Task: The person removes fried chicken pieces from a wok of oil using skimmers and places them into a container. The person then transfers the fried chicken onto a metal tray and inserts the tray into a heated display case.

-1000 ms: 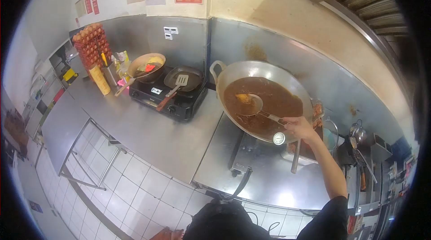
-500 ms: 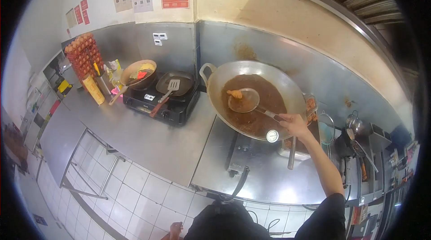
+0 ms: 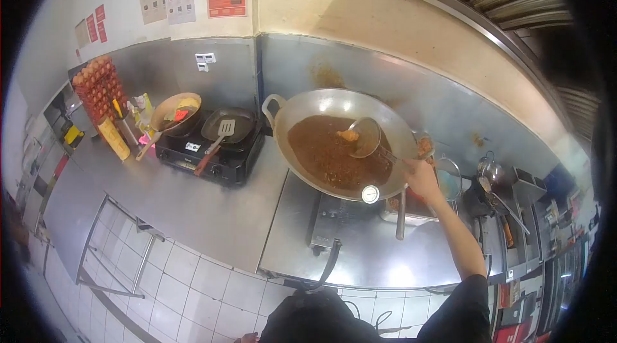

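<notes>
My right hand point(image 3: 421, 179) is closed round the handle of a round wire skimmer point(image 3: 367, 140), above the right side of a large metal wok point(image 3: 402, 134). Dark brown oil point(image 3: 315, 153) with crumbs floating in it fills the wok's bottom. A golden fried piece point(image 3: 348, 135) shows at the skimmer's left edge; whether it lies inside the mesh I cannot tell. A dial thermometer point(image 3: 370, 194) sits at the wok's near rim. Only a sliver of my left hand point(image 3: 248, 338) appears at the bottom edge, its fingers mostly cut off.
A tray point(image 3: 418, 219) with fried pieces stands right of the wok, beside a round strainer point(image 3: 448, 179). To the left, a black stove point(image 3: 212, 166) bears two pans and a slotted spatula point(image 3: 222, 134). Stacked egg trays point(image 3: 99, 89) stand further left.
The skimmer has moved rightward in the wok and its bowl is tilted more. The view has turned slightly right, and my left hand has sunk almost out of sight.
</notes>
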Available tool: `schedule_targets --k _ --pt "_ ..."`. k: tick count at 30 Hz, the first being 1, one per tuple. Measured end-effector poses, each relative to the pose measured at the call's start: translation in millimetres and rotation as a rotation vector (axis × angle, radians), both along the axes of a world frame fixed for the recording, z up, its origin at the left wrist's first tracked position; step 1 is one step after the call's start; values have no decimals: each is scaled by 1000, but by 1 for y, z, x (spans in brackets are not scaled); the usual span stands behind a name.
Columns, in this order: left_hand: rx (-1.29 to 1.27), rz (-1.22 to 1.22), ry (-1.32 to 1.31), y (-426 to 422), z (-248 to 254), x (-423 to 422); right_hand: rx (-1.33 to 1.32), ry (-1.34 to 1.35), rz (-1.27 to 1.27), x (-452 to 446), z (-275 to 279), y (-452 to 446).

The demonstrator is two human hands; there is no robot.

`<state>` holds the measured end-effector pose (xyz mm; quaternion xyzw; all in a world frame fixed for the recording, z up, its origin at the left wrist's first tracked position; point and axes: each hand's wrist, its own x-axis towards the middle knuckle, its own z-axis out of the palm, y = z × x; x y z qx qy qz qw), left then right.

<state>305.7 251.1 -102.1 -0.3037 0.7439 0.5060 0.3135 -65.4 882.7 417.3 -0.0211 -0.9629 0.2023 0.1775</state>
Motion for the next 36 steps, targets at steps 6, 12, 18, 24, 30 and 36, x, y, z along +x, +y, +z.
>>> schedule_targets --k 6,12,18,24,30,36 --pt "4 143 -53 5 -3 -13 89 -63 -86 13 21 -7" --pt "415 410 -34 2 -7 -25 17 -16 -80 17 14 13" --pt "260 386 -83 15 12 -23 116 -5 -188 22 20 9" --pt "61 69 -23 7 6 -13 181 125 -219 5 20 39" --pt "-414 -646 555 -3 -18 -12 377 -10 -341 -33 1 40" --pt "359 229 -156 -7 -19 -26 440 -49 10 -103 -51 65"
